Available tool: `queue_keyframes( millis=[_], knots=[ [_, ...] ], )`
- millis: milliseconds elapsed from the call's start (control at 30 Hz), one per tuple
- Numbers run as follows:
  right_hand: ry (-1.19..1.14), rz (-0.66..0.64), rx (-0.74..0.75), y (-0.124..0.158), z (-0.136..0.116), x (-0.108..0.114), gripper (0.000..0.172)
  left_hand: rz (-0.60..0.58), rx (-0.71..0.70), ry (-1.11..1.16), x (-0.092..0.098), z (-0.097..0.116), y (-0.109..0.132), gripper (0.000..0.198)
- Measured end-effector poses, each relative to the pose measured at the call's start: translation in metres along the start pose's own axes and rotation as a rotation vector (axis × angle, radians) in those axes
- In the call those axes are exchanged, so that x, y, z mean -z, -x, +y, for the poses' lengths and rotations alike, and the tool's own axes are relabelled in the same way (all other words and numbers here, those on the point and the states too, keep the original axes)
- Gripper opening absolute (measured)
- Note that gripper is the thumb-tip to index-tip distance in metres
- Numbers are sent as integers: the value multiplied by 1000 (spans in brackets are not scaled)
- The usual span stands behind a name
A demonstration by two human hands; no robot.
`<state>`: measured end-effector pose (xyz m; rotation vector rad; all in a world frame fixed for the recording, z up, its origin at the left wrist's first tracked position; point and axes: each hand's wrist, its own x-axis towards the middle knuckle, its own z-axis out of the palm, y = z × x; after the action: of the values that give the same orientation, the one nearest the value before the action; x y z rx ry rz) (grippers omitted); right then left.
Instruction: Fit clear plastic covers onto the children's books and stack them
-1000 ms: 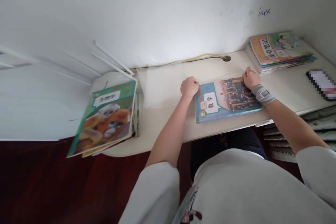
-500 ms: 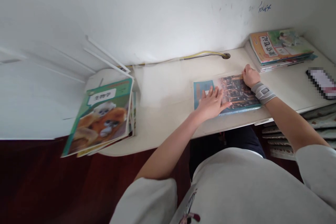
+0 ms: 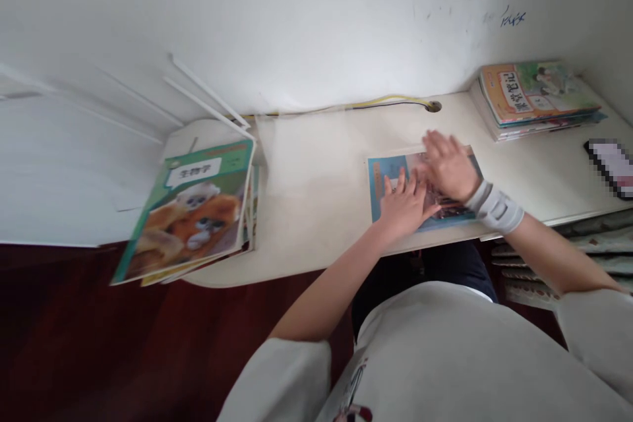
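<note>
A blue book (image 3: pixel 376 186) with a dark photo on part of its cover lies on the white desk (image 3: pixel 316 211) in front of me. My left hand (image 3: pixel 406 203) rests flat on it with the fingers spread. Over the book's right part is my right hand (image 3: pixel 451 165), its fingers stretched out and slightly blurred; whether the palm touches the cover I cannot tell. A grey band (image 3: pixel 496 206) circles my right wrist. Both hands hide much of the cover.
At the left end, a stack of books topped by a green one with monkeys (image 3: pixel 198 211) overhangs the desk edge. Another book stack (image 3: pixel 539 95) sits at the back right, near a pixelated phone (image 3: pixel 610 165). A yellow cable (image 3: pixel 386 100) runs along the wall into a hole.
My right hand has left the book's far right corner, opened, and moved left across the cover toward my left hand. My left hand stays on the book. The view has shifted slightly.
</note>
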<state>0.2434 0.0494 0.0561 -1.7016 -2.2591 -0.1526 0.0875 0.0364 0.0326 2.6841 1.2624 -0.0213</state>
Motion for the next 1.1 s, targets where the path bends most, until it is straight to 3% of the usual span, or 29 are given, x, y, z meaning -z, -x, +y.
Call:
queue_keyframes(
  millis=[100,233,400,500,633,733,833,933,1000,1100],
  knots=[
    [-131,-81,191,24,-38,-6,68,-12,9,23,2,2,-3,61],
    [-211,-146,204,44,-43,-23,81,-55,-20,34,-4,-2,-4,68],
    [-158,-169,236,49,-16,-28,85,41,-27,32,-9,-9,-3,60],
    [-61,-194,164,53,10,-24,78,117,82,26,-9,-24,-1,57],
    [65,-223,31,66,48,-16,71,104,246,17,-7,-51,5,61],
    [137,-215,-42,70,62,-6,66,89,270,-35,1,-52,6,62],
    [151,-154,-60,56,48,7,64,118,282,-67,14,-29,-5,62],
    [20,-104,-18,23,13,12,67,138,226,22,21,1,-29,60],
    [-107,-107,-8,-1,-9,5,68,138,196,127,17,13,-46,56],
    [-224,-127,-91,-24,-24,-18,67,123,217,232,2,16,-62,53]
  ],
)
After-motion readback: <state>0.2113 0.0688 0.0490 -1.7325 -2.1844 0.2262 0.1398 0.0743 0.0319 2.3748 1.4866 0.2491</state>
